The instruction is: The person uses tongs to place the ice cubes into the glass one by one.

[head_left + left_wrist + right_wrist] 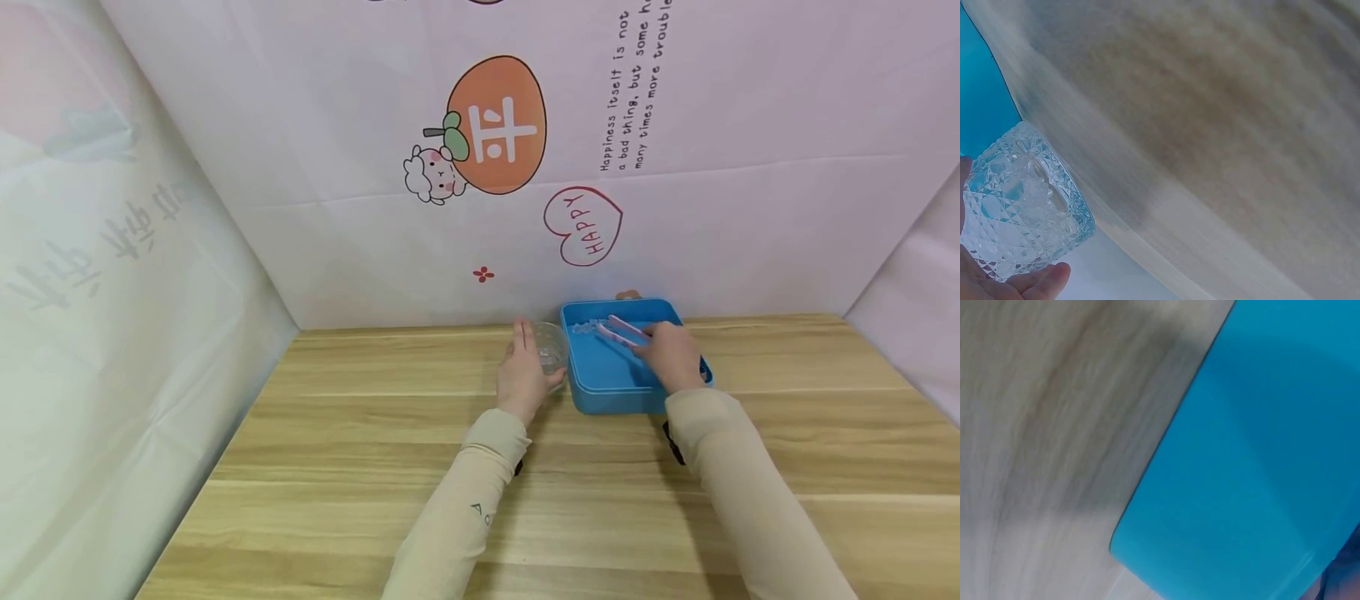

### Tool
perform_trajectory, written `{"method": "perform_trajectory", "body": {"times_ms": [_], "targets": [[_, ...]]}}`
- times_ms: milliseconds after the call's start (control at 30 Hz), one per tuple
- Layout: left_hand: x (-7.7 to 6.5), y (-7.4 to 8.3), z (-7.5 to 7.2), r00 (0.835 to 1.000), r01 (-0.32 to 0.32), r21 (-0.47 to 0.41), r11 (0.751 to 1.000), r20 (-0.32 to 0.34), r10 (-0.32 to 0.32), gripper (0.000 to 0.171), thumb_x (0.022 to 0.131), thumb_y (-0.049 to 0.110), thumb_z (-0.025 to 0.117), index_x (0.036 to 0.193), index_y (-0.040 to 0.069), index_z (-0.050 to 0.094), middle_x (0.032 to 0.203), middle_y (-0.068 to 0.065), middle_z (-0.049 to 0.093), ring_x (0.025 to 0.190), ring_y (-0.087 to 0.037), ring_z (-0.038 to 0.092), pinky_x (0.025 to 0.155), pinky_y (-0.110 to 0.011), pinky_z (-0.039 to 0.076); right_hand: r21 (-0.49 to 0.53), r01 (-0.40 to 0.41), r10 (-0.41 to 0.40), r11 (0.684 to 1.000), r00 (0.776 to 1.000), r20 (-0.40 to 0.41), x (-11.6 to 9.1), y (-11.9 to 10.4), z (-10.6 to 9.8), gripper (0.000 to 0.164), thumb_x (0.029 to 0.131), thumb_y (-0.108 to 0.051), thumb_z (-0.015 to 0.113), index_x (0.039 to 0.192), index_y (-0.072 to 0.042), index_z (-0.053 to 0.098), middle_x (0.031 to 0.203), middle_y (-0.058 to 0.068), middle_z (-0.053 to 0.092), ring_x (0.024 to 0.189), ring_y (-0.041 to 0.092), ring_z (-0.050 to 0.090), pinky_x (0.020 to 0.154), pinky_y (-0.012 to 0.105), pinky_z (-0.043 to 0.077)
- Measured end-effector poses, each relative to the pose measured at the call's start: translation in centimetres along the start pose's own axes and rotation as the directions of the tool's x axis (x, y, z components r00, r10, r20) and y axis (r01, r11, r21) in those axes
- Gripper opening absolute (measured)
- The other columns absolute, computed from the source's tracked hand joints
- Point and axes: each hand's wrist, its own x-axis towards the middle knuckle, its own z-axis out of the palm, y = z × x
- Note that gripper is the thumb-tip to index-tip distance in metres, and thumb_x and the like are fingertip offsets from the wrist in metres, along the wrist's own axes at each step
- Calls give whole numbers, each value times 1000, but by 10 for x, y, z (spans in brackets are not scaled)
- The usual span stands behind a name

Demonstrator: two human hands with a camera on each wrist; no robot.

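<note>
My left hand (522, 377) holds a clear glass bowl (552, 343), fingers on its far left side and thumb on its near right. In the left wrist view the cut-pattern glass (1025, 200) has clear pieces inside, and fingertips (1054, 282) lie along it. My right hand (673, 357) grips pink-and-white tongs (617, 337) above a blue rectangular box (611, 367). The tongs' two tips are spread apart near several small clear pieces (587, 327) at the box's far left. Only the box's outer wall (1229, 500) and a sliver of hand show in the right wrist view.
The bowl stands against the box's left side. Both are on a wood-grain table (360, 467), near its back edge. A white printed cloth (337, 167) rises behind the table, and more white cloth (112, 375) hangs at the left.
</note>
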Motion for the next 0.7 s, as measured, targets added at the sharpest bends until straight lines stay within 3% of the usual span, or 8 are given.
{"method": "perform_trajectory", "body": {"times_ms": [300, 700], "targets": [[0, -1, -1, 1000, 9, -1, 1000, 18, -8, 103, 80, 60, 66, 153, 7, 17, 161, -7, 21, 118, -17, 60, 68, -23, 55, 23, -54, 53, 998, 997, 53, 1, -11, 9, 44, 91, -17, 64, 124, 10, 57, 119, 33, 60, 100, 44, 61, 85, 56, 52], [1, 0, -1, 999, 21, -9, 1000, 34, -21, 103, 80, 58, 67, 153, 8, 17, 161, -6, 19, 123, -18, 57, 75, -26, 56, 48, -41, 41, 998, 999, 6, -1, -16, 12, 38, 92, -13, 61, 121, 11, 59, 118, 32, 61, 99, 43, 60, 88, 56, 50]]}}
